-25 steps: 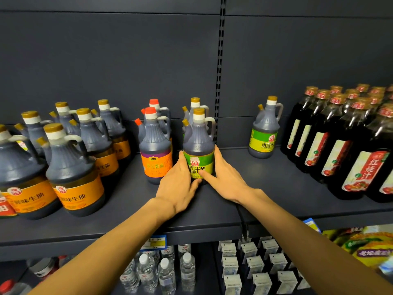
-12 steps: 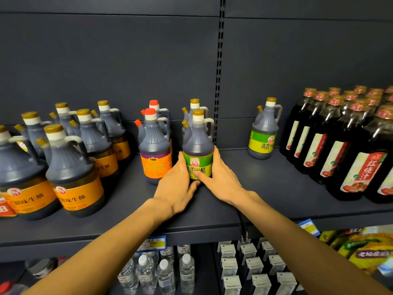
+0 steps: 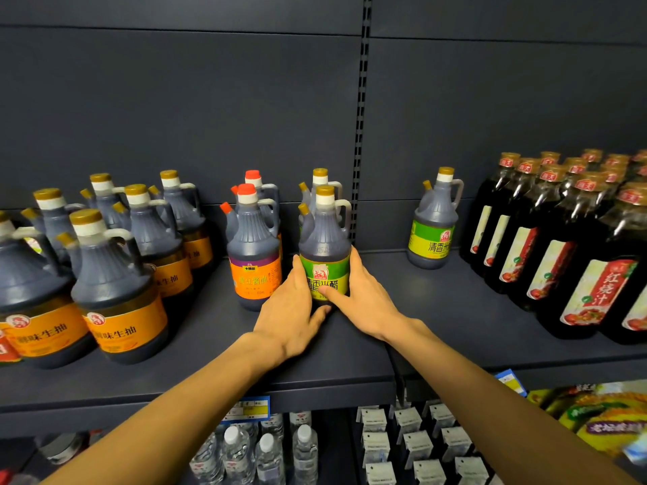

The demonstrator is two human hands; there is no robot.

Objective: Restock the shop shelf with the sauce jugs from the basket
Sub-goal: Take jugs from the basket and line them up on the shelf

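**Two hands steady a green-label vinegar jug on a shop shelf**

The left hand's fingers (image 3: 297, 274) lie straight and close together against the left side of a green-label vinegar jug (image 3: 325, 253), thumb low beside its base. The right hand's fingers (image 3: 353, 271) wrap the jug's right side, and the right thumb presses on the label front. The left hand (image 3: 292, 309) and right hand (image 3: 364, 302) cradle the jug from both sides.

The jug stands upright on the dark shelf (image 3: 350, 348), long axis vertical, yellow cap up. Its label faces the viewer, spout to the left, handle to the right. It sits directly in front of a matching jug and just beside an orange-label soy sauce jug (image 3: 254, 257) on its left.

Risks, as a judgement: pushing further back could knock the matching jug behind. A sideways nudge could bump the orange-label neighbour. Twisting the jug would turn its label away from shoppers.
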